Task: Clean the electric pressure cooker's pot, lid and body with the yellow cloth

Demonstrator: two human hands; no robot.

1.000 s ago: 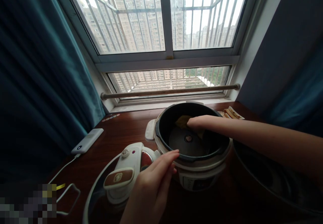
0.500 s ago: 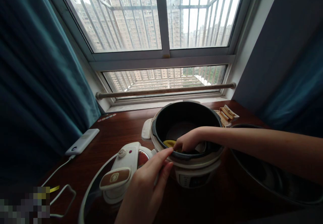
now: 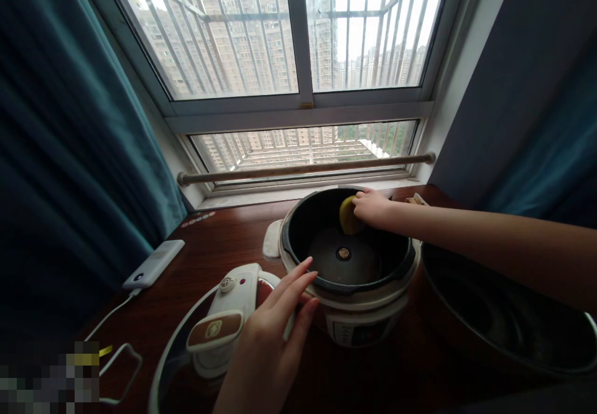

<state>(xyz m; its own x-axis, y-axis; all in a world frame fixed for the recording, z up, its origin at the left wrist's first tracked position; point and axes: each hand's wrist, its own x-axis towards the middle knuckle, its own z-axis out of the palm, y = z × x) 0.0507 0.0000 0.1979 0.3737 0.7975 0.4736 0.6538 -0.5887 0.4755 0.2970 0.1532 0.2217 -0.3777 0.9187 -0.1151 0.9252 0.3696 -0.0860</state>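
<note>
The electric pressure cooker stands uncovered, its wide rim facing up and a small round valve-like fitting at the middle of its dark bottom. My right hand reaches over the right side and is closed on a yellow sponge, which lies against the far inner wall. The fingertips behind the sponge are partly hidden. Along the near left rim, my left hand has its fingers apart with nothing in them; whether the fingertips touch the rim is hard to tell.
Left of the cooker lies its lid with a brown-topped handle. A large dark pan sits to the right under my forearm. A white power bank with a cable rests on the wooden table. Beyond is a barred window.
My right hand has moved the sponge from the near inner wall to the far wall, uncovering the cooker's bottom. My left fingers have spread from a pinch at the rim.
</note>
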